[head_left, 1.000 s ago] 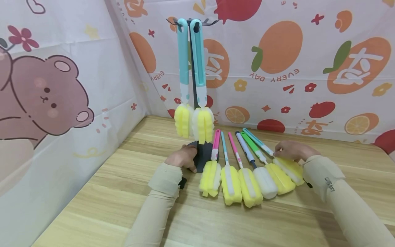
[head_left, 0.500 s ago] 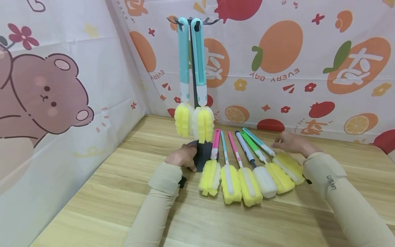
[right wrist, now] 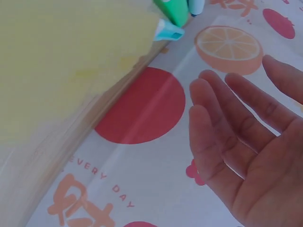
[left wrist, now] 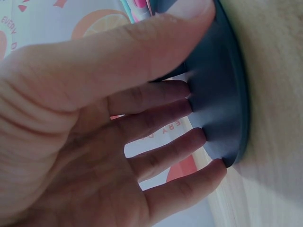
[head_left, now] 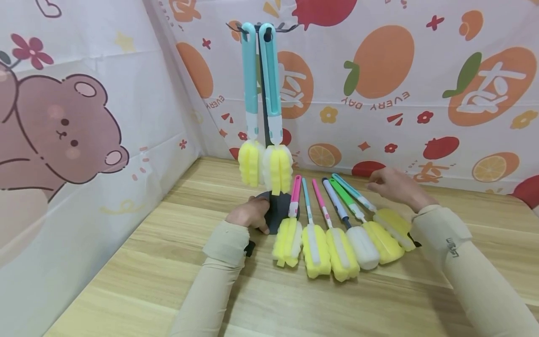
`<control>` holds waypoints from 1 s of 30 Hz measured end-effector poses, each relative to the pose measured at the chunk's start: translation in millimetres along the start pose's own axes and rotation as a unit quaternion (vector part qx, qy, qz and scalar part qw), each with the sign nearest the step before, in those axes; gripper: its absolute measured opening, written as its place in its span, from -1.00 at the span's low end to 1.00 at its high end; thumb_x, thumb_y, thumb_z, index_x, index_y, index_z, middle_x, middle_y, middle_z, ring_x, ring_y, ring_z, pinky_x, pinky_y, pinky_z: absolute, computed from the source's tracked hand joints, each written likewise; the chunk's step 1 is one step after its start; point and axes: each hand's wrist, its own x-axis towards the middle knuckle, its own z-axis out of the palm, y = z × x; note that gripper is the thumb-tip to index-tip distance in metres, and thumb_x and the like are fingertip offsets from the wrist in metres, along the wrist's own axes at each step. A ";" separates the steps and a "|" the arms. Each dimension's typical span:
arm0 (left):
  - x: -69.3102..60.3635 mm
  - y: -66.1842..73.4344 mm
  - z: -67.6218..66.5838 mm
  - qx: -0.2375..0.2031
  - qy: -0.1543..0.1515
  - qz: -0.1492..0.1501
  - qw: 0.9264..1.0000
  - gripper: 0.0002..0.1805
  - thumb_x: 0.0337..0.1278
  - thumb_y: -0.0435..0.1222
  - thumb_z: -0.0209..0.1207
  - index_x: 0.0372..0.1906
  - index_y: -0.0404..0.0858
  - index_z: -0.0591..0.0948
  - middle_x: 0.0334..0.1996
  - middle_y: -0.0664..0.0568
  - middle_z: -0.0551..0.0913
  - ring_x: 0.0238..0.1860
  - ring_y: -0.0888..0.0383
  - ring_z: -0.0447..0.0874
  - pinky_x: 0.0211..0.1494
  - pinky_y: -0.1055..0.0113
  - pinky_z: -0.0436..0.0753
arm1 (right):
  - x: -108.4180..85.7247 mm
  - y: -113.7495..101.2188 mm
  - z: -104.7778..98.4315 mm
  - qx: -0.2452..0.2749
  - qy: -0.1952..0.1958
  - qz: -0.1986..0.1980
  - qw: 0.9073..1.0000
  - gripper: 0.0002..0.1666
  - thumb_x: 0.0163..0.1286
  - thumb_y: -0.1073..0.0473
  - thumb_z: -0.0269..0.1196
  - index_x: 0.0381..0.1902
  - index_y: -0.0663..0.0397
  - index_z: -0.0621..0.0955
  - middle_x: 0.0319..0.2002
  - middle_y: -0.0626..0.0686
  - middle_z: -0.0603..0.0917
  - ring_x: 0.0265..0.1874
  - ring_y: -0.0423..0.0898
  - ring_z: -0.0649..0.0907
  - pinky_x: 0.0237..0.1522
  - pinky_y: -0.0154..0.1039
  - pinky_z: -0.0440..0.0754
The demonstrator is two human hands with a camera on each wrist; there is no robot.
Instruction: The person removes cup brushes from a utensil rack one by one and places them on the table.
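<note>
My left hand [head_left: 249, 215] rests on the dark round base [head_left: 275, 216] of a rack. In the left wrist view its fairly straight fingertips and thumb touch that base [left wrist: 218, 90]. Two sponge bottle brushes with teal handles, a left one [head_left: 250, 79] and a right one [head_left: 276, 168], hang from the rack's top hooks [head_left: 286, 30]. To the right, several bottle brushes lie fanned out on the table. My right hand [head_left: 396, 186] hovers behind the rightmost teal-handled brush [head_left: 393, 227], holding nothing. In the right wrist view, that hand [right wrist: 255, 142] has loosely bent, spread fingers.
Between the base and the right hand lie a pink-handled brush [head_left: 287, 243], a thin blue one [head_left: 316, 252], a thin pink one [head_left: 343, 255], a white-sponged one [head_left: 362, 248] and a green-handled one [head_left: 383, 243]. Fruit-printed cloth [head_left: 366, 131] hangs behind the wooden table [head_left: 294, 309].
My right hand has lifted off the rightmost brush and moved up and back towards the cloth. The left hand stays on the base, and the brushes lie as before.
</note>
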 end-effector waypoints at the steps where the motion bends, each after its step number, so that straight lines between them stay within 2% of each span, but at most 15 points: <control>1: 0.2 0.0 -0.1 0.000 0.000 0.001 1.000 -0.30 0.11 -0.25 0.49 0.33 -0.39 0.50 0.43 -0.19 0.35 0.42 -0.17 0.22 0.37 0.03 0.39 | 0.2 -1.5 -0.8 0.000 0.004 -0.001 1.000 -0.69 0.46 0.23 0.27 -0.05 0.44 0.67 -0.18 0.26 0.72 -0.32 0.06 0.64 -0.21 0.04 0.69; 12: 0.3 1.5 -1.4 0.001 -0.007 0.001 1.000 -0.26 0.14 -0.25 0.47 0.39 -0.38 0.45 0.47 -0.19 0.28 0.49 -0.19 0.14 0.40 0.01 0.36 | 1.2 -12.5 -4.6 0.018 0.043 0.002 0.999 -0.69 0.49 0.22 0.26 -0.01 0.41 0.66 -0.16 0.27 0.71 -0.29 0.11 0.63 -0.18 0.09 0.66; 30: -3.0 0.2 -0.2 -0.007 0.003 -0.004 1.000 -0.29 0.12 -0.26 0.48 0.35 -0.38 0.49 0.45 -0.17 0.33 0.44 -0.16 0.21 0.34 0.00 0.42 | 1.2 -24.9 -12.6 0.046 0.079 -0.007 0.996 -0.73 0.49 0.24 0.26 -0.02 0.37 0.68 -0.16 0.25 0.71 -0.28 0.11 0.61 -0.19 -0.01 0.66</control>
